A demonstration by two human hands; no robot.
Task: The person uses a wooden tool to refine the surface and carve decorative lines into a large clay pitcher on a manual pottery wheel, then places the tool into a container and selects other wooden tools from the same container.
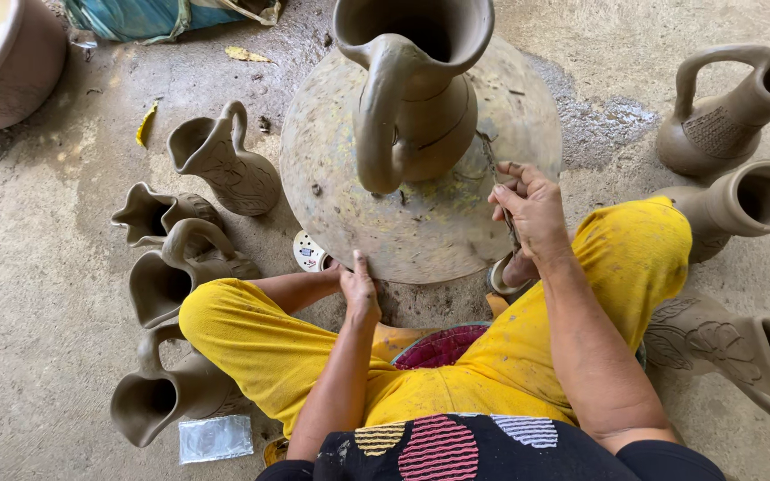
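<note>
Centrally, unfired clay jug point(416, 93) with one looped handle, upright on round turntable disc point(421, 236), mouth partly cut off by upper frame edge. Right hand point(532, 209) closed around thin dark tool point(503, 200), fingers pinched near its top, tip directed toward lower belly of jug; whether tip touches clay not discernible. Left hand point(360, 289) mostly open, thumb and fingers resting on near rim of disc, nothing grasped. Judged best practice for incising: disc steadied or turned slowly by rim, tool kept light and at constant angle, wrist braced on knee in yellow trousers point(634, 245) to avoid gouging soft wall. Four smaller spouted jugs point(225, 165) standing on ground well apart to left of disc, near yellow-clad knee; three larger jugs point(724, 120) lying or leaning to right, one with relief flower partly out of frame. Small round container point(307, 252) just beside disc edge, contents unclear. Red-rimmed bowl point(438, 347) between legs, mostly hidden. Pale basin point(6, 58) at upper left, cropped.
</note>
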